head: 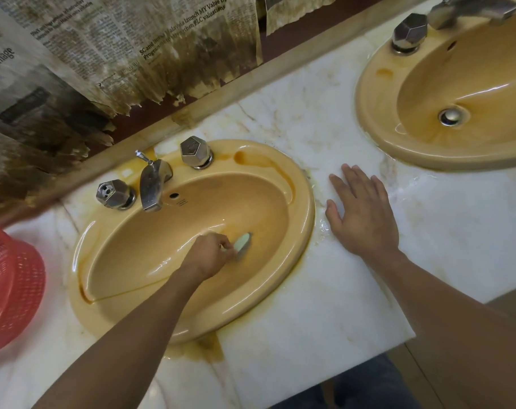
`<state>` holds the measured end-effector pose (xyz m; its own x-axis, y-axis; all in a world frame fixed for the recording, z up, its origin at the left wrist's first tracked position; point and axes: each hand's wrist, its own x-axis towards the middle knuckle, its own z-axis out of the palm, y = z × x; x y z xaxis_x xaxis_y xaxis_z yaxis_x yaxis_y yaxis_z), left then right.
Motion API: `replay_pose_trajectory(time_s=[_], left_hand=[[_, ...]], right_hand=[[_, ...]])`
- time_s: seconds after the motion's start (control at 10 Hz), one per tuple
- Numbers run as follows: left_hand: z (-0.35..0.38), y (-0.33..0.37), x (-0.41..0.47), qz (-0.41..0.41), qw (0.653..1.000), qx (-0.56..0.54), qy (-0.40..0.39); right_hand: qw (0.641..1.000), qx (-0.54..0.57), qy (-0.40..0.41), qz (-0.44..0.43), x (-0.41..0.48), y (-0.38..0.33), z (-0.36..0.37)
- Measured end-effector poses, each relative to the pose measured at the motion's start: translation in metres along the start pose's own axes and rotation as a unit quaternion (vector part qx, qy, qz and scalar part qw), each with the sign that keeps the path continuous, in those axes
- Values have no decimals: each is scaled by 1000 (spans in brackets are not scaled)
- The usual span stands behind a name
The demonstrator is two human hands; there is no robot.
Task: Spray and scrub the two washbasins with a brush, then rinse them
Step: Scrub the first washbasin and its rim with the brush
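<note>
Two yellow-orange washbasins are set in a white marble counter. Inside the near basin (305, 208), my left hand (211, 253) grips a pale green brush (242, 242) whose head lies on the wet bowl, close to its bottom. My right hand (363, 214) rests flat on the counter (324, 290) between the basins, fingers straight and spread. The second basin (377, 107) sits at the upper right, with its drain plug (452, 116) visible. No spray bottle is in view.
The near basin has a chrome spout (152, 187) and two faceted taps (115, 193) (195, 151). A red mesh basket (6, 287) lies at the left edge. Stained newspaper (118, 48) covers the wall behind. Water is pooled on the counter to the right of my hand.
</note>
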<state>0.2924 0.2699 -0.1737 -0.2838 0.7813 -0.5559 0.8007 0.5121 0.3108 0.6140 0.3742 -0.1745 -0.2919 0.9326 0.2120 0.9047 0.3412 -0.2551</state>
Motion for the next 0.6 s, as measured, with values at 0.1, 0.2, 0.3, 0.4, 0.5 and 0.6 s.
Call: replay_pose_trajectory(time_s=[0.1,0.2,0.3,0.4,0.5,0.6], left_hand=[[-3,-10,-11,20,999,12,-50],[0,-11,-21,-67,995,-55,-41],[2,30,-28,-77,961,-246,-100],[-9,81,-22,-64,929,-363,-37],[-17,98,-23,-76,916,-393,-20],[-14,82,-44,-54,926,-362,-98]], right_hand=[[1000,-2,-3,1,0,0,-1],[1000,-6,-4,2,0,-1,-1],[1000,-4,-6,5,0,-2,-1],[1000,-2,-11,6,0,-2,-2],[1000,-2,-11,6,0,-2,-2],[1000,-1,-15,6,0,-2,-3]])
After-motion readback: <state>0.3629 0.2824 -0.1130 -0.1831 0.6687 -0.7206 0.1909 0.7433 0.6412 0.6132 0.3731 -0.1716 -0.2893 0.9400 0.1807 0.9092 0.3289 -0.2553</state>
